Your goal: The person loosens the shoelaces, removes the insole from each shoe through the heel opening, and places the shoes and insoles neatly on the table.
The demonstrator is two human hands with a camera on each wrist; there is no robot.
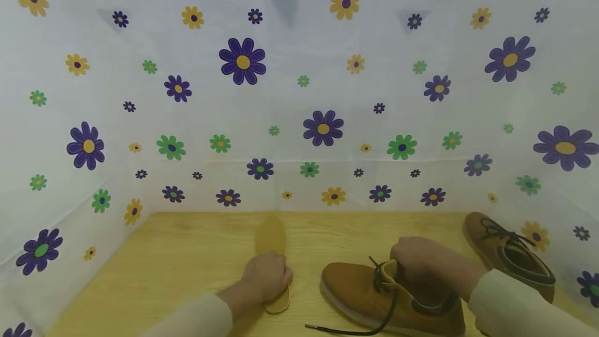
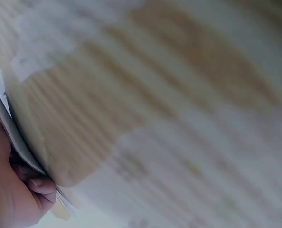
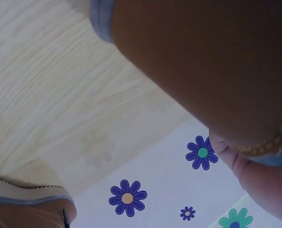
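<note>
My left hand (image 1: 268, 277) grips a flat tan insole (image 1: 271, 233) by its middle, with the long end pointing away from me. In the left wrist view the insole's thin edge (image 2: 18, 137) runs into the curled fingers of the left hand (image 2: 24, 190). To the right is a brown lace-up shoe (image 1: 351, 287), toe to the left, its dark lace (image 1: 390, 311) trailing over the front. My right hand (image 1: 416, 259) holds the shoe's upper at the opening, near the tongue (image 1: 388, 272). Close up, the right hand (image 3: 262, 185) wraps the rim of the brown shoe (image 3: 193, 71).
A second brown shoe (image 1: 507, 259), its laces tied, stands at the far right by the side wall. The wood-grain tabletop (image 1: 187, 254) is enclosed by white flower-patterned sheeting (image 1: 290, 103) at the back and both sides.
</note>
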